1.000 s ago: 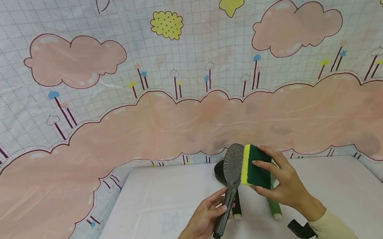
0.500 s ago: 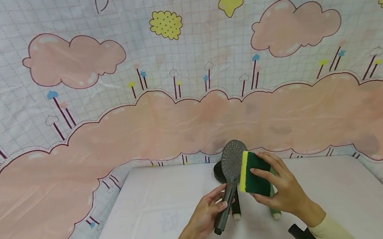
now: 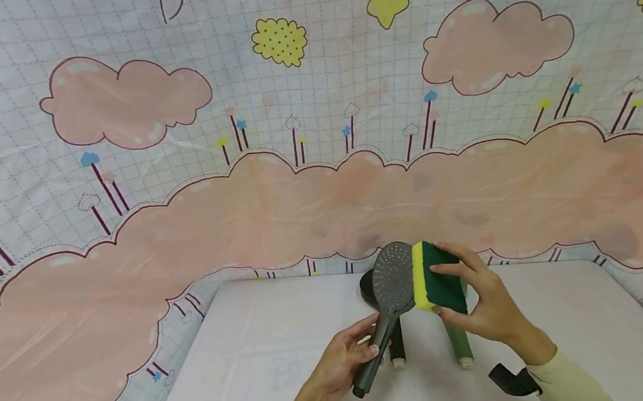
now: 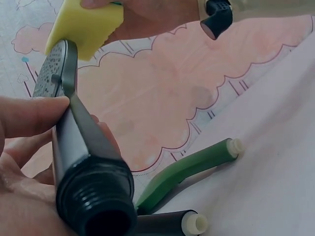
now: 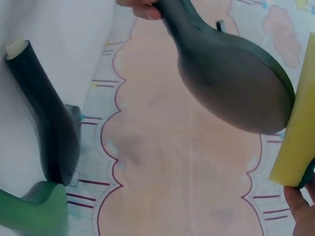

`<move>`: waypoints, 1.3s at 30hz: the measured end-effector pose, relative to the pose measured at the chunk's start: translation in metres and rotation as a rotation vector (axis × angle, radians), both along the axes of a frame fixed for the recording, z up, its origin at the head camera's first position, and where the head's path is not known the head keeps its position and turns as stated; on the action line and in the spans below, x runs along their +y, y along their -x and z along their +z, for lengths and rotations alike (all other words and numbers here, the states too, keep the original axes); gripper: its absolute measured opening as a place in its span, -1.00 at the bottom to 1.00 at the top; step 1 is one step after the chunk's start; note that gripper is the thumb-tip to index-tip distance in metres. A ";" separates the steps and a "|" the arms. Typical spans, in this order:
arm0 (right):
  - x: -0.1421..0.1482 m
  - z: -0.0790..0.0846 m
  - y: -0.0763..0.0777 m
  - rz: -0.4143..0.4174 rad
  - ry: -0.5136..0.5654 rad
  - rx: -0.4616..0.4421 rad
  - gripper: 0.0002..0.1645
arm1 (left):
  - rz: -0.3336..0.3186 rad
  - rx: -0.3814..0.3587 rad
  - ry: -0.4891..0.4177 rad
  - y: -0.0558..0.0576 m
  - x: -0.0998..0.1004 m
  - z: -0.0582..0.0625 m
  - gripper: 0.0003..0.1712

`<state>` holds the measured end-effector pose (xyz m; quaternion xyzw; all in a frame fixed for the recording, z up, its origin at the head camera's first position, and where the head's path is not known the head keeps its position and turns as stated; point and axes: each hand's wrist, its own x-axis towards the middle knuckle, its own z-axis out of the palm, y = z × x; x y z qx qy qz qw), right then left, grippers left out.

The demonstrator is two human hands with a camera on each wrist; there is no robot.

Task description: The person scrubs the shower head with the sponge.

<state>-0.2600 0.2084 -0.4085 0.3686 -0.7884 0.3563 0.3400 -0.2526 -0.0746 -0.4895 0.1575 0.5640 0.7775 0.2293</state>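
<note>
A grey shower head [image 3: 393,279] with a dotted spray face is held up over the table. My left hand [image 3: 335,368] grips it by the handle, whose threaded end [image 4: 96,196] faces the left wrist camera. In my right hand [image 3: 493,303] is a yellow and green sponge [image 3: 445,278], pinched between thumb and fingers. Its yellow side is at the right edge of the shower head; the right wrist view shows the sponge [image 5: 295,123] up against the rim of the head [image 5: 236,83].
Behind the held shower head, a black shower head [image 5: 54,128] and a green one [image 5: 34,211] lie on the white table [image 3: 245,362]. Both handles point toward me. A patterned cloth [image 3: 322,207] with clouds and stars hangs behind the table.
The sponge dipped along the shower head's edge, then came back up and a little right. The shower head rose slightly and lowered again; my left hand keeps its grip.
</note>
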 end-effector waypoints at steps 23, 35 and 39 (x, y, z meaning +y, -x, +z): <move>0.000 -0.009 0.005 -0.239 -0.117 0.130 -0.19 | 0.111 0.054 0.016 -0.004 0.007 -0.001 -0.22; -0.010 -0.030 0.006 -0.294 -0.212 0.234 -0.26 | 0.131 0.030 -0.014 -0.007 0.008 0.001 -0.20; -0.014 -0.035 0.004 -0.293 -0.242 0.210 -0.25 | 0.133 0.021 -0.015 -0.007 0.008 0.000 -0.22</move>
